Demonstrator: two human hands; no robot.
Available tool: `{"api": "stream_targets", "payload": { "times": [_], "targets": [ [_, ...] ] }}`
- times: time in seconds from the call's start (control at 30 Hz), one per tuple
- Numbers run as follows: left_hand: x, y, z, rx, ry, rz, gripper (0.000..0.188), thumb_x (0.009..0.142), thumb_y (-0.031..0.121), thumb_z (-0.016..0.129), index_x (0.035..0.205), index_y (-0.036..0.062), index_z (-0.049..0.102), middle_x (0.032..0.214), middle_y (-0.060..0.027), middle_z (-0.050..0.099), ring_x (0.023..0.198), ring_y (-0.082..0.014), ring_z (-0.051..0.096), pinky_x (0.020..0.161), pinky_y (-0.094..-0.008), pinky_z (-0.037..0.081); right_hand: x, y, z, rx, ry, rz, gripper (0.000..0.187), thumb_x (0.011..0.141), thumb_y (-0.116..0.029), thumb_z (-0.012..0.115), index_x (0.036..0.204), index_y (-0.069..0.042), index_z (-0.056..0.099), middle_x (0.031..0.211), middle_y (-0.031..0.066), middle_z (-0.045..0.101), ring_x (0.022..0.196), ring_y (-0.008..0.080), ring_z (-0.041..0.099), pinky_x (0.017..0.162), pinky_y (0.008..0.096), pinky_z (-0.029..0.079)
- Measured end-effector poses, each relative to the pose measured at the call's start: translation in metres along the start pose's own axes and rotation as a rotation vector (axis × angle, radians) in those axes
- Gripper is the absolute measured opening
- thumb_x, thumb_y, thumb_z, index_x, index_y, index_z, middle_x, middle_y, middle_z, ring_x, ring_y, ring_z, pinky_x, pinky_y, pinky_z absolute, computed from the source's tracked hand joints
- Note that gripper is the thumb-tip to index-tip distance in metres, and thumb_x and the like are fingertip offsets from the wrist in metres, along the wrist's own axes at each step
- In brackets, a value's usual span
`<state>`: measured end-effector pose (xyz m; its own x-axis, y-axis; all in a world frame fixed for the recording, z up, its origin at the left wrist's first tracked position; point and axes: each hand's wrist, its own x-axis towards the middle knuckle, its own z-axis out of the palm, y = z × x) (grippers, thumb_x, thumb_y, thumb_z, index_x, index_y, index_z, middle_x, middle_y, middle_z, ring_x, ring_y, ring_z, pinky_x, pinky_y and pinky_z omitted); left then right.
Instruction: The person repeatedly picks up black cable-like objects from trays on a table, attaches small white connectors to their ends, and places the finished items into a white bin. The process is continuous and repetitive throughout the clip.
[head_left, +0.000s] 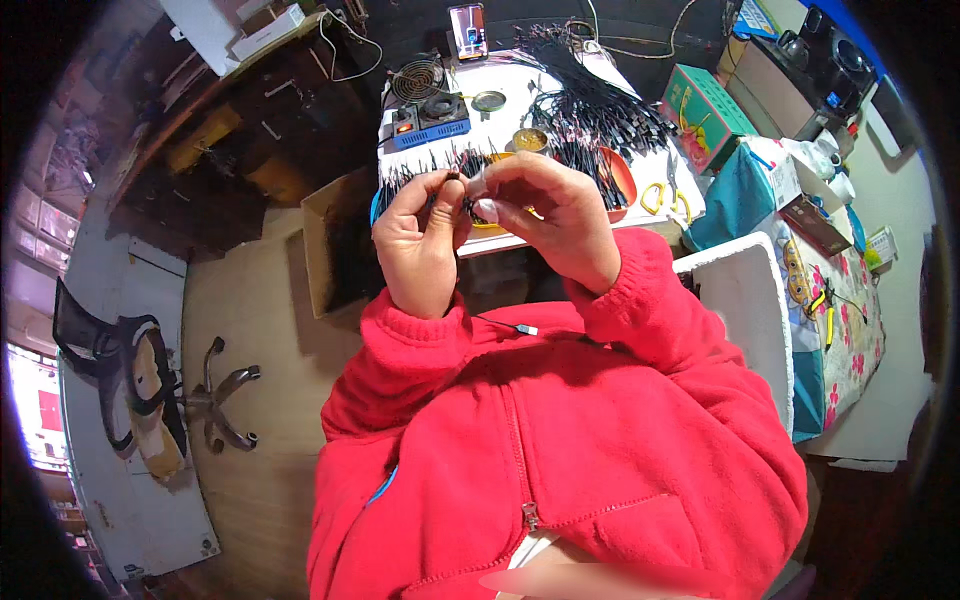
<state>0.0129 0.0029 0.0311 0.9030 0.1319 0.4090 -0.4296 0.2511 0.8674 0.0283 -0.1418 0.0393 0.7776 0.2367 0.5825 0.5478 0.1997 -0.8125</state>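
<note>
My left hand [420,245] and my right hand [560,215] meet in front of me, above the near edge of the white table [495,245]. The fingertips of both are pinched together around the end of a thin black cable, most of which is hidden behind them. A short length of it hangs below, with a USB plug [525,329] in front of my red jacket. Just beyond my hands lie bundles of black cables [590,165] with stripped ends, some on an orange tray [620,180].
A blue soldering device [432,132], a round tin of yellowish stuff [530,140] and a shallow lid [488,101] stand farther back. Yellow-handled scissors [665,197] lie at right. A phone [467,32] stands behind. A cardboard box [335,245] is left; a white foam box [745,300] is right.
</note>
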Motion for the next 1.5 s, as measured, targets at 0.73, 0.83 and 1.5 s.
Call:
{"api": "stream_targets", "payload": {
  "times": [0.73,0.83,1.5],
  "targets": [
    [-0.016,0.0,-0.014,-0.443,-0.436,-0.579,0.017,0.095,0.014,0.056,0.093,-0.0018,0.061,0.071,-0.003,0.057,0.051,-0.0035,0.036,0.046,-0.0179,0.027,-0.04,0.01,-0.014,0.394,0.051,0.227,0.011,0.089,-0.005,0.063,0.096,0.003,0.061,0.087,0.0029,0.065,0.077,0.007,0.059,0.071,0.0208,0.049],
    [-0.018,-0.004,-0.009,-0.445,-0.395,-0.577,0.017,0.094,0.013,0.056,0.093,-0.0027,0.061,0.072,-0.0037,0.057,0.051,-0.0034,0.037,0.046,-0.0173,0.028,-0.042,0.01,-0.019,0.363,0.082,0.228,0.012,0.089,-0.004,0.063,0.099,0.004,0.062,0.088,0.0029,0.065,0.078,0.0072,0.059,0.071,0.021,0.049],
    [-0.036,-0.013,0.003,-0.267,-0.216,-0.331,0.015,0.091,0.008,0.061,0.101,-0.0008,0.067,0.077,-0.0031,0.064,0.059,-0.0034,0.05,0.05,-0.016,0.035,-0.048,0.014,-0.007,0.523,0.256,0.28,0.013,0.087,-0.008,0.067,0.096,0.0,0.063,0.085,0.0037,0.066,0.076,0.0064,0.059,0.068,0.0202,0.046]
  ]
}}
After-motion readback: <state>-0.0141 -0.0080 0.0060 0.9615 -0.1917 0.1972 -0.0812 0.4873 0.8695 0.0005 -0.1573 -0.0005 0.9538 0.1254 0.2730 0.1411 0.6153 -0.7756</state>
